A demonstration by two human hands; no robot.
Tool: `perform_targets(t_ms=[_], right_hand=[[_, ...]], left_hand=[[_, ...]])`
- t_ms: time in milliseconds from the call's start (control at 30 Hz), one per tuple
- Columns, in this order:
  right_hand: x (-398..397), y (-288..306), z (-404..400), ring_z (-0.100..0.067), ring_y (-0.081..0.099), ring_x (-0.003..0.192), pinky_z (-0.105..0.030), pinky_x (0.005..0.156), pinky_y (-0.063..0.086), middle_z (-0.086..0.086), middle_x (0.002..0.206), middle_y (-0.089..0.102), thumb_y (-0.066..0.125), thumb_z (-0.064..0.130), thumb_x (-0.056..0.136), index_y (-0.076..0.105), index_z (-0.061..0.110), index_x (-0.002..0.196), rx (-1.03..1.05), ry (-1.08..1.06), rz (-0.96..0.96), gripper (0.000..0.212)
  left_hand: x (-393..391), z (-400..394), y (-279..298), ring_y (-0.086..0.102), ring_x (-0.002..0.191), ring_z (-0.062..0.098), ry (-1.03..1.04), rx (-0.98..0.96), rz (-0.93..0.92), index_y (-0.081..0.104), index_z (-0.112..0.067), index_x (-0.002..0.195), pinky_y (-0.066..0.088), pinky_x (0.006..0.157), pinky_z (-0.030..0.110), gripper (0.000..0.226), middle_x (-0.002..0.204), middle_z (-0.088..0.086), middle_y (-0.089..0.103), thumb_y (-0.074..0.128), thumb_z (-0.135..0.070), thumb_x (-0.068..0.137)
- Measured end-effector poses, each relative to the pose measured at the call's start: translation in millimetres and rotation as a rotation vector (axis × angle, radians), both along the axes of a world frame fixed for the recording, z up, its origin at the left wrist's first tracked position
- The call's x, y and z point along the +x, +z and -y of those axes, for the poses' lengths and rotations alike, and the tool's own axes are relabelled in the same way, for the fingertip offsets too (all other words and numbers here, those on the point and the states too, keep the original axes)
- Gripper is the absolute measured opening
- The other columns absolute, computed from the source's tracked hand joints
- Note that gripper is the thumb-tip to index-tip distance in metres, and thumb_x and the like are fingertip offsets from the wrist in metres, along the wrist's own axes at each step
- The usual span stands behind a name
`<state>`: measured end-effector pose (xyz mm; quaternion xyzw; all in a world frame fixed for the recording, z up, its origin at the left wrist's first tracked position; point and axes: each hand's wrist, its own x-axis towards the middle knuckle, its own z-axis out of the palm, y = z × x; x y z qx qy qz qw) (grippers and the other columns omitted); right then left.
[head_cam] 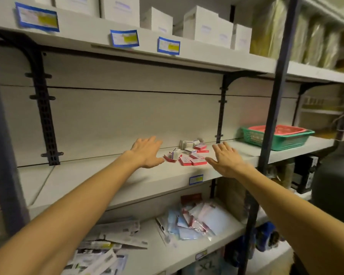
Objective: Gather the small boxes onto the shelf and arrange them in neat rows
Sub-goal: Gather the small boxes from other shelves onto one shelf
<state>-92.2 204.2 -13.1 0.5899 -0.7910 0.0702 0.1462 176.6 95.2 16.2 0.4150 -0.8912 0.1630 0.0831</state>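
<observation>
on the middle shelf (107, 181), towards its far right part, the small boxes (189, 153) lie in a loose heap, some red and white, some white with a blue band; i count roughly a dozen, though they overlap and the print on them is too small to read. a few white ones stand against the back wall, the red ones lie flat nearer the front edge.

both my arms reach out over this shelf. my left hand (147, 152) is spread flat with fingers straight, just left of the heap, its thumb close to the nearest red box, holding nothing. my right hand (225, 159) is just right of the heap, also spread wide with fingers apart and nothing in it; its thumb points at the red boxes at the front.

one small blue-edged label (196, 179) with a yellow patch sticks to the front edge of this shelf; its writing is blurred. three larger blue-bordered labels (124, 38) with yellow patches are on the edge of the upper shelf (77, 32), equally unreadable. above them stand white cartons (205, 26), at least five, with faint print i cannot make out.

far right on the middle shelf a green basket (282, 140) holds a red basket (276, 129) nested inside it.

on the lower shelf (147, 255) lie loose plastic packets (195, 221) and long sealed pouches (107, 241). lower down, letters that look like "xl" show, seen upside down.
</observation>
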Motion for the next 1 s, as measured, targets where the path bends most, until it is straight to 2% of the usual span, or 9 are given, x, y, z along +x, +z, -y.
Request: perform_targets(t_ms=[100, 300, 467, 633, 767, 833, 1000], right_hand=[[-32.1, 5.4, 23.0, -0.029, 0.011, 0.152, -0.047, 0.121, 0.018, -0.009, 0.162, 0.024, 0.031, 0.061, 0.100, 0.021, 0.013, 0.155, 0.012, -0.013, -0.005, 0.074], [-95.5, 1.9, 76.4, -0.030, 0.021, 0.148, -0.046, 0.119, 0.024, -0.011, 0.157, 0.032, 0.033, 0.061, 0.099, 0.025, 0.012, 0.153, 0.039, 0.025, -0.013, 0.073], [-148.3, 1.8, 121.9, -0.030, 0.022, 0.148, -0.046, 0.118, 0.026, -0.013, 0.157, 0.033, 0.040, 0.057, 0.099, 0.026, 0.012, 0.152, 0.022, 0.113, 0.085, 0.071], [-190.4, 1.5, 163.0, -0.031, 0.033, 0.141, -0.047, 0.114, 0.034, -0.014, 0.151, 0.039, 0.044, 0.055, 0.098, 0.029, 0.012, 0.150, 0.045, 0.188, 0.128, 0.069], [-209.2, -3.4, 192.2, -0.031, 0.040, 0.134, -0.046, 0.109, 0.039, -0.013, 0.147, 0.044, 0.046, 0.053, 0.098, 0.034, 0.013, 0.147, 0.063, 0.249, 0.121, 0.064], [-219.0, -5.4, 206.2, -0.031, 0.040, 0.134, -0.045, 0.108, 0.039, -0.012, 0.146, 0.044, 0.049, 0.049, 0.097, 0.035, 0.014, 0.147, 0.058, 0.287, 0.101, 0.062], [-239.1, -7.6, 234.0, -0.030, 0.038, 0.138, -0.042, 0.110, 0.037, -0.009, 0.152, 0.040, 0.055, 0.032, 0.096, 0.033, 0.014, 0.151, 0.059, 0.343, 0.139, 0.062]], left_hand=[[-32.4, 11.8, 4.4, 0.048, 0.131, 0.032, -0.019, -0.005, -0.006, 0.038, -0.016, 0.148, 0.039, 0.107, 0.043, 0.074, 0.144, 0.010, 0.045, 0.053, -0.062, 0.092], [-96.3, 46.5, 1.3, 0.050, 0.129, 0.031, 0.015, -0.017, 0.019, 0.039, -0.016, 0.147, 0.041, 0.103, 0.043, 0.068, 0.145, 0.009, 0.046, 0.055, -0.054, 0.093], [-149.9, 74.9, 1.2, 0.050, 0.130, 0.031, 0.085, 0.010, 0.029, 0.035, -0.017, 0.150, 0.041, 0.101, 0.042, 0.070, 0.147, 0.009, 0.045, 0.052, -0.055, 0.094], [-199.6, 98.4, 7.7, 0.050, 0.132, 0.029, 0.146, 0.057, -0.006, 0.036, -0.018, 0.151, 0.042, 0.103, 0.042, 0.069, 0.148, 0.007, 0.048, 0.052, -0.056, 0.095], [-230.8, 121.4, 5.4, 0.057, 0.124, 0.029, 0.197, 0.110, 0.019, 0.044, -0.019, 0.145, 0.048, 0.098, 0.041, 0.063, 0.138, 0.006, 0.060, 0.052, -0.056, 0.095], [-246.4, 133.4, 8.2, 0.059, 0.121, 0.029, 0.203, 0.106, 0.004, 0.046, -0.020, 0.144, 0.048, 0.096, 0.039, 0.060, 0.132, 0.006, 0.064, 0.052, -0.054, 0.095], [-281.6, 161.1, 6.6, 0.056, 0.127, 0.026, 0.154, 0.179, 0.002, 0.044, -0.022, 0.149, 0.047, 0.101, 0.038, 0.058, 0.142, 0.002, 0.058, 0.053, -0.047, 0.098]])
